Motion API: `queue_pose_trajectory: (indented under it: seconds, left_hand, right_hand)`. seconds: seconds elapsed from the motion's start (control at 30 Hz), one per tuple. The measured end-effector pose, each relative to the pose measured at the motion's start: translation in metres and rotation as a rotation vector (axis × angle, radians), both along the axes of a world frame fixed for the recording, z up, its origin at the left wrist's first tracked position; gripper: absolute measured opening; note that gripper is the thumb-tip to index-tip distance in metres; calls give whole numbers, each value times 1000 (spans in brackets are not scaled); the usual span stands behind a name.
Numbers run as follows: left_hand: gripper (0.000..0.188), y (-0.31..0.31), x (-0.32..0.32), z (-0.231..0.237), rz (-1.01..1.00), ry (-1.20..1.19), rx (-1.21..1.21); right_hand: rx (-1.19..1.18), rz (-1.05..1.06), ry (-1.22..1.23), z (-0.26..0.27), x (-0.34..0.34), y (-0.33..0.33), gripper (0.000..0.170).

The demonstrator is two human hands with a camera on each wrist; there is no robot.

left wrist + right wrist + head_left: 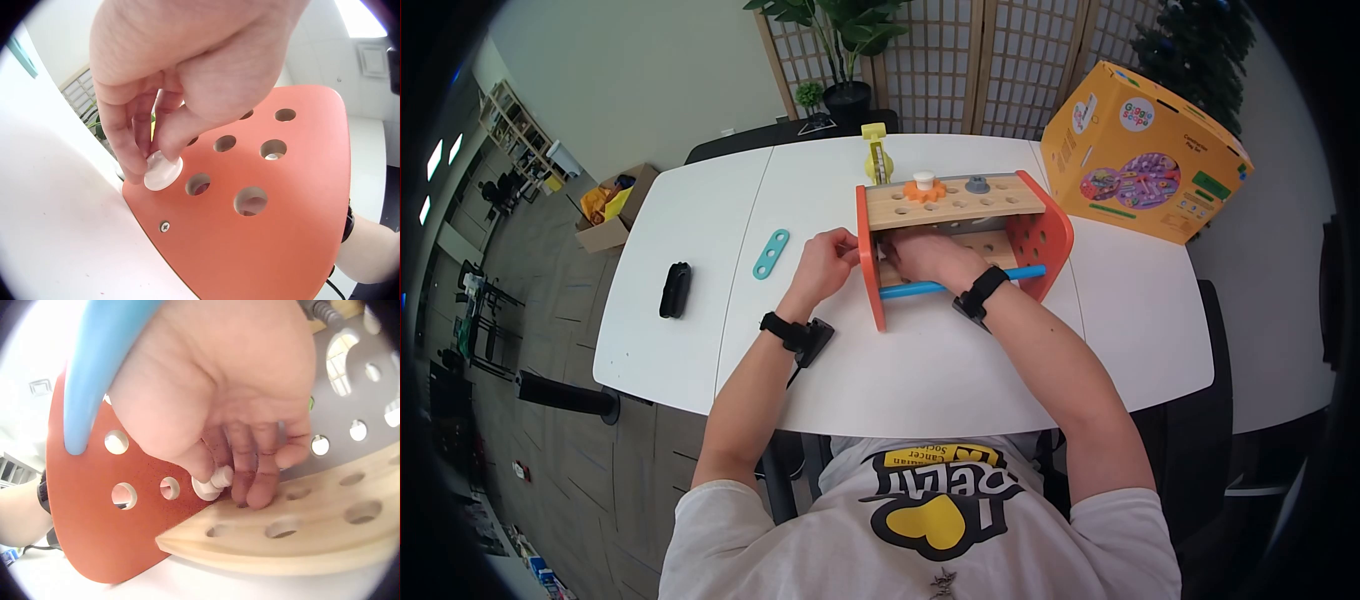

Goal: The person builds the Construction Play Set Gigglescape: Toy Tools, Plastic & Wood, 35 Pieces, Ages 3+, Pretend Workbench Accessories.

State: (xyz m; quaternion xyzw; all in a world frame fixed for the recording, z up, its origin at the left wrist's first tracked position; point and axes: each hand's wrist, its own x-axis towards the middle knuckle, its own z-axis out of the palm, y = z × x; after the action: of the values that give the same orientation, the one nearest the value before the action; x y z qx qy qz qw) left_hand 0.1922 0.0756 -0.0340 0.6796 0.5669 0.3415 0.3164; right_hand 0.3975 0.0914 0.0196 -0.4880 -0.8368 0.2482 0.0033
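A toy workbench with red perforated side panels (281,206) stands on the table. At the outer face of its left panel, my left hand (194,69) pinches a round white piece (164,172) between thumb and fingers, against a hole. Inside the bench, my right hand (231,394) has its thumb and curled fingers round a white threaded-looking piece (220,477) at the inner face of the same panel, just above the lower wooden board (312,531). The head view shows the right hand (925,256) partly hidden under the top board (950,203).
A blue rod (915,289) crosses the bench front. An orange gear (924,189) and grey nut (977,184) sit on top, with a yellow tool (878,160) behind. Left lie a teal strip (771,254) and black case (675,290); a yellow box (1145,150) stands right.
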Motion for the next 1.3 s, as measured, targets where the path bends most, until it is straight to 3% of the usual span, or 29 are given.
queue_pose_trajectory:
  seconds: [0.3,0.6,0.8,1.1,1.2,1.3]
  left_hand:
    - [15,0,0,-1,-3,1,4]
    - [15,1,-1,-3,-5,-23,-12]
    - [14,0,-1,-2,-7,-15,2]
    - [15,1,0,-3,11,-7,6]
    - [15,1,0,-4,8,-3,15]
    - [15,1,0,-4,7,6,19]
  right_hand:
    - [101,0,203,-3,2,-7,24]
    - [48,20,-68,-14,-3,7,26]
    - [146,68,199,-11,1,1,30]
    - [15,79,0,-18,-1,10,37]
    - [143,58,266,-13,2,0,36]
    - [124,33,165,-13,-3,3,33]
